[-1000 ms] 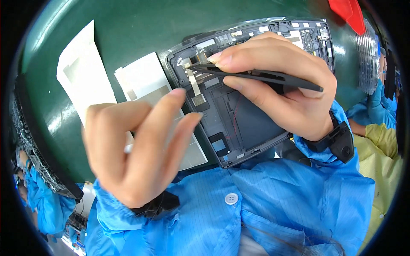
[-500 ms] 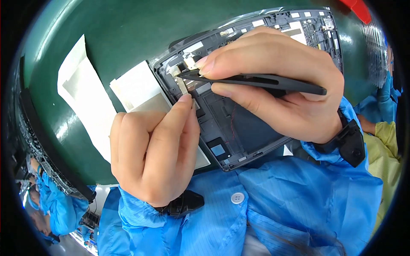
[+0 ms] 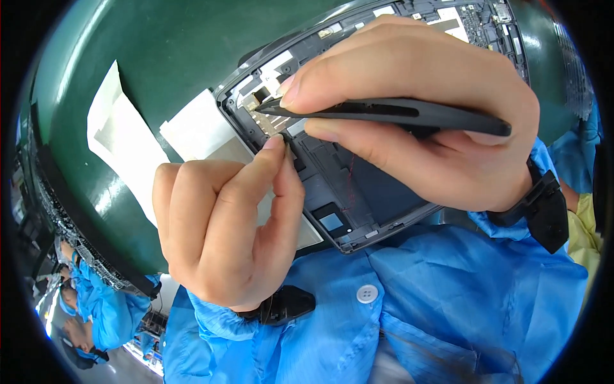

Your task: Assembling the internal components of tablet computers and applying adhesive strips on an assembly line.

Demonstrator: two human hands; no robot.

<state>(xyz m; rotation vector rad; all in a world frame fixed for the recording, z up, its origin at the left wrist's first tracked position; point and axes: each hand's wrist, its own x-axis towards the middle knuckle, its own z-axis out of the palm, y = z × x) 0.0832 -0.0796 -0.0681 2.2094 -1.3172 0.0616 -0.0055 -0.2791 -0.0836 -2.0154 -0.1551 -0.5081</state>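
- The right hand [image 3: 435, 128] is gripping black tweezers [image 3: 384, 114], tips now deeper in the open device frame's [image 3: 358, 192] top corner.
- The left hand [image 3: 224, 224], curled and holding nothing, is now pressing a fingertip [image 3: 276, 142] on the frame's edge.
- The frame is lying on the green bench [image 3: 160, 57], closer than before.

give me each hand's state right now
Left hand: holds nothing, fingers curled, fingertip pressing on the open device.
Right hand: closed on black tweezers, tip at the device's corner.

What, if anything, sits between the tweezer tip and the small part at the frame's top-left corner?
Nothing visible. The black pointed tweezers in the right hand reach the dark open device frame corner unobstructed; the left hand fingertips press just below, beside the tip.
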